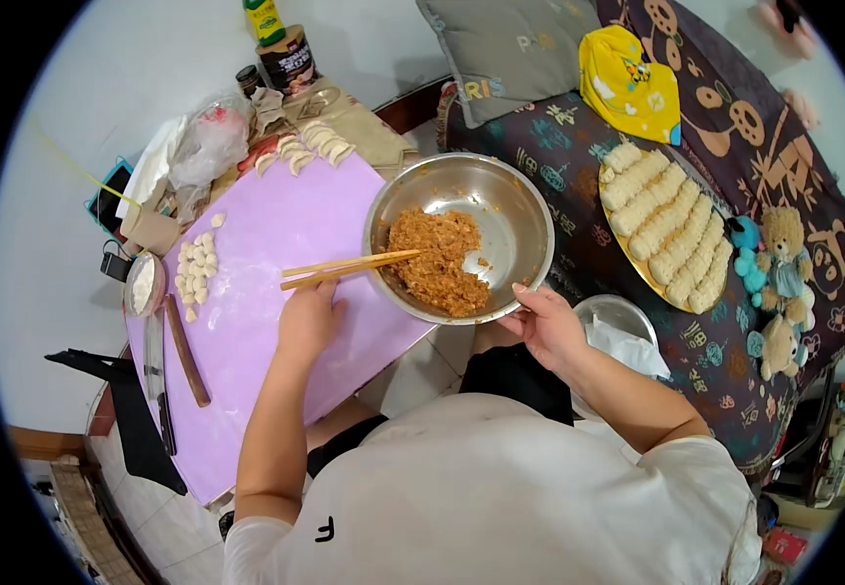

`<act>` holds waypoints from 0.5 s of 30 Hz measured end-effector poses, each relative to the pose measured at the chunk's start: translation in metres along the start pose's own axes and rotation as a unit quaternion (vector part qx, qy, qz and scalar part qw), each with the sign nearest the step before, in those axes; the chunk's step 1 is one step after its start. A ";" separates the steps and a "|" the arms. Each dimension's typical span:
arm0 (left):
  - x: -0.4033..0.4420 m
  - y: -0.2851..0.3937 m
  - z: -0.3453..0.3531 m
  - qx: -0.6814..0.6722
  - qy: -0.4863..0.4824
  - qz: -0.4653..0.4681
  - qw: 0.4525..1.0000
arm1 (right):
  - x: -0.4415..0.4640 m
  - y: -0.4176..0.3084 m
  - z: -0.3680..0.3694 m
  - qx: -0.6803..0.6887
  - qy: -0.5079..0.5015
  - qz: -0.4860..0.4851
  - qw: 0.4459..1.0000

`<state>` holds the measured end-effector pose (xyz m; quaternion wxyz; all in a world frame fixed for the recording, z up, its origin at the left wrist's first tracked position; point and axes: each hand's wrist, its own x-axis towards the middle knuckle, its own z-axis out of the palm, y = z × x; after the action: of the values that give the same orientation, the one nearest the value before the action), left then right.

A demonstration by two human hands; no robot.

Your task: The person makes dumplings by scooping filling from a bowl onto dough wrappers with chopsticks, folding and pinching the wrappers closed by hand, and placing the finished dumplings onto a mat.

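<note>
My right hand grips the near right rim of a steel mixing bowl, with the thumb over the edge. Minced filling is heaped in the bowl's left half. A pair of wooden chopsticks lies across the left rim, tips in the filling and back ends apart. Just below those back ends is my left hand, apart from the bowl; its fingers are mostly hidden, and I cannot tell whether they touch the chopsticks.
A purple mat carries dough pieces, folded dumplings, a rolling pin, a knife and a flour bowl. At right, a tray of pale rolls sits by plush toys. Another steel bowl stands below.
</note>
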<state>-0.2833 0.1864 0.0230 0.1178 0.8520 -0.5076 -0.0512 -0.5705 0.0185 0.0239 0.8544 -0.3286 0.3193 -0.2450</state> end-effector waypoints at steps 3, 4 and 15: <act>-0.001 -0.002 -0.001 -0.033 -0.001 -0.001 0.999 | 0.002 -0.005 -0.003 -0.005 -0.012 0.016 1.000; -0.002 0.002 0.000 -0.160 0.035 -0.013 0.986 | 0.003 -0.005 -0.005 -0.004 -0.013 0.021 1.000; 0.001 0.051 -0.098 -0.383 0.072 0.076 0.918 | -0.002 -0.001 0.000 -0.054 -0.053 -0.040 0.996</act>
<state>-0.3066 0.1769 0.1304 0.4749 0.7021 -0.5024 -0.1708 -0.5719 0.0192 0.0252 0.8406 -0.3995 0.2727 -0.2438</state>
